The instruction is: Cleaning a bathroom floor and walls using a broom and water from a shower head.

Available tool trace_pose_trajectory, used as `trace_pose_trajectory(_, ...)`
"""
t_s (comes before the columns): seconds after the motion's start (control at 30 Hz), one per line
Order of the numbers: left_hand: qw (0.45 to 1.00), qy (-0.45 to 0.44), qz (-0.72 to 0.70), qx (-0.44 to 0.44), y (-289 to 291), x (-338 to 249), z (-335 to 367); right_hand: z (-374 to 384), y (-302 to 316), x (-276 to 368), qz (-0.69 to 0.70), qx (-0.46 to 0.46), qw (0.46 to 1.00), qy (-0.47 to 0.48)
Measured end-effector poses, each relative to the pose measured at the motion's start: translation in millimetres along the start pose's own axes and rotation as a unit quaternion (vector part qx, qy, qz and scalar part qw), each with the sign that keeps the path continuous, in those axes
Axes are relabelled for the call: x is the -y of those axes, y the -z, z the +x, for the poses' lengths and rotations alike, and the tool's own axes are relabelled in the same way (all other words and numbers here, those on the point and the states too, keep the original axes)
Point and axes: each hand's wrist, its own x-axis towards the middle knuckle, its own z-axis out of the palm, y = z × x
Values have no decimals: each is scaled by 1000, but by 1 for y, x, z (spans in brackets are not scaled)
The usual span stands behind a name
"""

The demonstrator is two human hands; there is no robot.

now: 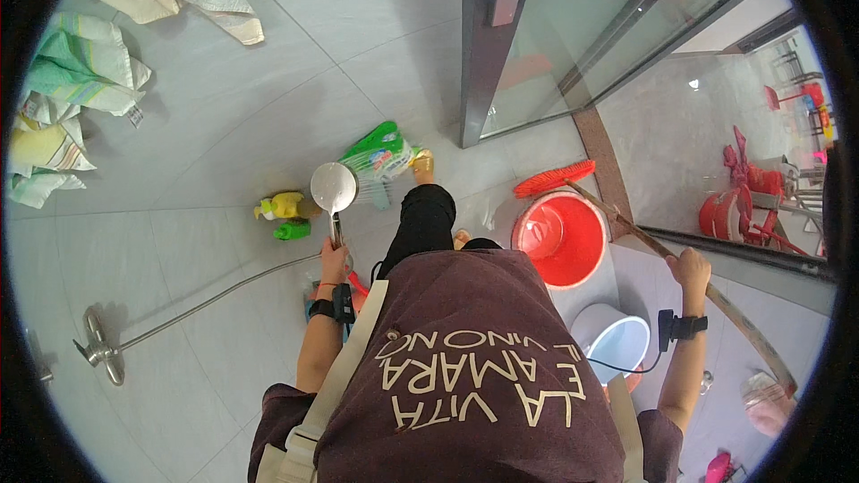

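My left hand is closed around the handle of a shower head. Water streams from it to the right, over a green and white plastic package near my foot. Out to the right, my right hand grips the long wooden handle of a broom. Its orange-red bristle head rests on the floor just beyond a red bucket. A metal hose links the shower head to a wall tap at the left.
Yellow and green bottles stand left of the shower head. A pale blue bucket is beside my right forearm. A glass door stands ajar ahead, past a brown threshold. Towels hang at the far left.
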Motion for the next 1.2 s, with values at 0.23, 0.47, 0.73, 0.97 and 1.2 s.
trace_pose_trajectory(0.23, 999, -51, 12, -8, 0, -39, -8, -5, 5, 6, -1, -7, 1000, 18)
trace_pose_trajectory(0.47, 997, -75, 20, 25, -12, -59, 5, 5, 11, 11, -24, 10, 999, 26)
trace_pose_trajectory(0.73, 998, -42, -5, 39, -17, -76, 14, -13, 56, 27, -11, 74, 995, 63)
trace_pose_trajectory(0.97, 995, -10, -3, 99, -14, -100, 30, -66, 111, 59, 82, 145, 984, 60)
trace_pose_trajectory(1.2, 986, -19, -35, 163, 1, -110, 50, -113, 111, 140, 112, 141, 981, 73)
